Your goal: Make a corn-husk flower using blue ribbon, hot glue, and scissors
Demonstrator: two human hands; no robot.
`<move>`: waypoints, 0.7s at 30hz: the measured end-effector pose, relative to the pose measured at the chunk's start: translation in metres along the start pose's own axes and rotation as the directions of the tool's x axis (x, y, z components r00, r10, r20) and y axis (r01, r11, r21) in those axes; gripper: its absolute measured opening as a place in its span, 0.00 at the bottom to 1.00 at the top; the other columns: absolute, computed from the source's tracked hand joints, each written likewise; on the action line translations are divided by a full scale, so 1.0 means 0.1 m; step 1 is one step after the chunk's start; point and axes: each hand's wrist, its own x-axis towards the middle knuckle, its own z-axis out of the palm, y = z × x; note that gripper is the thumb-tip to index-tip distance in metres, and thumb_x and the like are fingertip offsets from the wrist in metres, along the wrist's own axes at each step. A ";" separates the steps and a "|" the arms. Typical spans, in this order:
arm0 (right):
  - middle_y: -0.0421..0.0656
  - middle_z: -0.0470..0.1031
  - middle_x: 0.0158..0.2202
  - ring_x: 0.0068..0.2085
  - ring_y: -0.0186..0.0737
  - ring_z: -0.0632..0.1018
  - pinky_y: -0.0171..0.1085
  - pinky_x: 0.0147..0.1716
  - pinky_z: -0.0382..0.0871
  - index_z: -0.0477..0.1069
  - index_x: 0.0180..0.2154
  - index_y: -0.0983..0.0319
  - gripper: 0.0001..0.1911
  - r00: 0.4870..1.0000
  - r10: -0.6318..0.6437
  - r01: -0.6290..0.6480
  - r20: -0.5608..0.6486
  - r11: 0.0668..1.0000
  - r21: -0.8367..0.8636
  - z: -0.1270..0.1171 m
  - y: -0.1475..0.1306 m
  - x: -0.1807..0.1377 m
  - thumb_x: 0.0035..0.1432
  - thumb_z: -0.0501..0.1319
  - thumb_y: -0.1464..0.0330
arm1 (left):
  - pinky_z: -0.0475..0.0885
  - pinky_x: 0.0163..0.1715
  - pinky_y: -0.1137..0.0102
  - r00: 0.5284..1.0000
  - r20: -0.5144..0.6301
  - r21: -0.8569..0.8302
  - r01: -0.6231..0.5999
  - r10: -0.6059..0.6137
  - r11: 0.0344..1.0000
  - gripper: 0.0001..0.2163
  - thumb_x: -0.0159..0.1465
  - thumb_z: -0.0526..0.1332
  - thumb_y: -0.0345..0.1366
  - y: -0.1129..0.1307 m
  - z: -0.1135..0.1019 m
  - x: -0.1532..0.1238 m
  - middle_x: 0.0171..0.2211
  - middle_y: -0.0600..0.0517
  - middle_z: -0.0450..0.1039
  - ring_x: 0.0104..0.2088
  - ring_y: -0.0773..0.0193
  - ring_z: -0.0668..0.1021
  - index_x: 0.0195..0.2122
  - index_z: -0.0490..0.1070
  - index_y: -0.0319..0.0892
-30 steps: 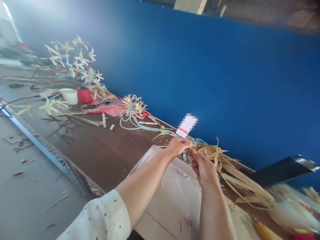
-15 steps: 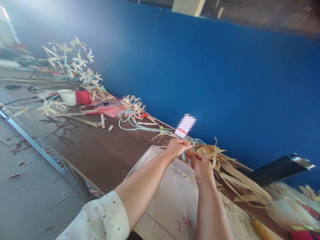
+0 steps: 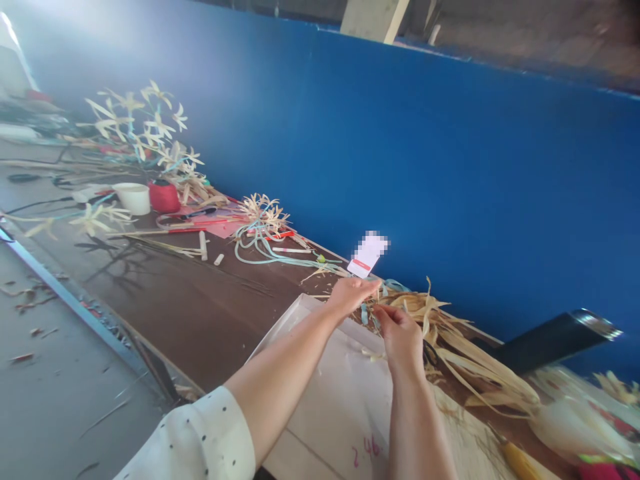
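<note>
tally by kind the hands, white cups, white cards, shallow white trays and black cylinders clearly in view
Hands: 2
White cup: 1
White card: 1
Shallow white tray: 1
Black cylinder: 1
Total: 6

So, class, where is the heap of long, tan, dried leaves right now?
In the head view, the heap lies right of centre, just right of the person's right hand, beside the blue wall and near the long black object with a silver end.

Dry, papery, matt husks (image 3: 493,378) noted at right. Black cylinder (image 3: 545,343), also right, seen tipped in shiny metallic finish. Brown tabletop (image 3: 200,307), left, seen smooth, faintly glossy.
</note>
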 end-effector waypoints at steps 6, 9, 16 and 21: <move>0.45 0.77 0.26 0.29 0.44 0.74 0.37 0.29 0.62 0.77 0.29 0.64 0.17 0.997 -0.063 0.066 0.046 0.996 -0.052 0.04 -0.06 -0.04 0.43 0.64 0.57 | 0.63 0.27 0.75 0.995 -0.097 0.033 0.014 -0.011 0.999 0.13 0.50 0.63 0.44 0.02 0.02 0.00 0.22 0.53 0.71 0.24 0.70 0.70 0.23 0.73 0.38; 0.45 0.76 0.26 0.28 0.42 0.73 0.36 0.27 0.62 0.77 0.31 0.64 0.18 0.997 -0.060 0.062 0.058 0.998 -0.028 0.06 -0.03 -0.03 0.44 0.63 0.56 | 0.64 0.27 0.74 0.995 -0.099 0.001 0.023 -0.022 1.000 0.13 0.51 0.62 0.44 -0.01 0.02 0.03 0.21 0.52 0.71 0.24 0.69 0.71 0.23 0.73 0.37; 0.39 0.68 0.17 0.18 0.33 0.64 0.33 0.18 0.54 0.76 0.33 0.65 0.23 0.994 0.014 -0.030 0.111 0.989 0.147 0.12 0.07 -0.01 0.43 0.63 0.52 | 0.64 0.26 0.74 0.996 -0.076 -0.058 0.031 -0.036 0.998 0.14 0.51 0.62 0.45 -0.05 0.01 0.06 0.21 0.53 0.71 0.24 0.69 0.71 0.22 0.73 0.38; 0.36 0.65 0.16 0.17 0.30 0.61 0.32 0.17 0.51 0.75 0.35 0.65 0.25 0.986 0.081 -0.116 0.147 0.962 0.246 0.15 0.09 -0.02 0.41 0.64 0.52 | 0.61 0.22 0.75 0.999 -0.037 -0.068 0.037 -0.039 0.997 0.15 0.52 0.61 0.46 -0.04 0.00 0.05 0.20 0.54 0.69 0.21 0.71 0.67 0.27 0.75 0.38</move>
